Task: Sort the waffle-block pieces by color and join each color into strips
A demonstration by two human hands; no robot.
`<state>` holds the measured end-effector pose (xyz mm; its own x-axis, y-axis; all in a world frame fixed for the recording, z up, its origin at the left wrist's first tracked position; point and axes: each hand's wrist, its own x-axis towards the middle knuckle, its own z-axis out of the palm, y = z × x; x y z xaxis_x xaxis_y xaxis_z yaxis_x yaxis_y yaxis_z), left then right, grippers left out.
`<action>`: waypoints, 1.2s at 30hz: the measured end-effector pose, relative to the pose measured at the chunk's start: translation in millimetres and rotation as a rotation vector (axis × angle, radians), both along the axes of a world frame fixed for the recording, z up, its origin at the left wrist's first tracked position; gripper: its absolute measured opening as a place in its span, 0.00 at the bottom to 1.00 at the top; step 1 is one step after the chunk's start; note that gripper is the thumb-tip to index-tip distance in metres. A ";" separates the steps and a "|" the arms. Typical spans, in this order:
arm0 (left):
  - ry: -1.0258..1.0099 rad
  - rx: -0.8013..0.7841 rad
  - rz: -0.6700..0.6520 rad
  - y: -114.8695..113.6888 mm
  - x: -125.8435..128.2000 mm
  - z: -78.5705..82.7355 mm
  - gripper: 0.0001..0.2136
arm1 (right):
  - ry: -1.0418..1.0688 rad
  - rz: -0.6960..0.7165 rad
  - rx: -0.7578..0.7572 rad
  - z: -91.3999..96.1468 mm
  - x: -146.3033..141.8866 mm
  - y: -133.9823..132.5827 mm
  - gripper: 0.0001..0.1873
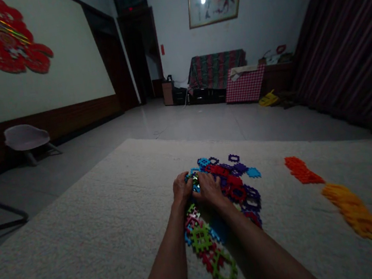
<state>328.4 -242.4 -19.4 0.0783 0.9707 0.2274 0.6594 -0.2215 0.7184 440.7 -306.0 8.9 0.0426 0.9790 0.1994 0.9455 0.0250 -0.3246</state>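
Over colourful pieces (201, 238), both hands (210, 188) sit close together; whether they grip is hidden.

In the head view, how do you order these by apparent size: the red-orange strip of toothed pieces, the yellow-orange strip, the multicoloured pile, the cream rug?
Largest to smallest, as they look:
1. cream rug
2. multicoloured pile, partly hidden
3. yellow-orange strip, nearer the camera than the next
4. red-orange strip
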 end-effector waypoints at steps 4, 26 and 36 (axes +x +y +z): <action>-0.154 -0.038 -0.008 1.3 1.5 0.6 0.18 | 0.039 -0.087 -0.069 2.4 0.9 9.7 0.35; -0.688 -0.239 -0.373 -7.4 17.0 20.9 0.17 | 0.585 0.034 0.307 -2.8 50.0 3.7 0.34; -0.558 -0.228 -0.552 -25.2 32.4 34.6 0.15 | 0.729 -0.083 0.254 10.2 66.5 -30.0 0.35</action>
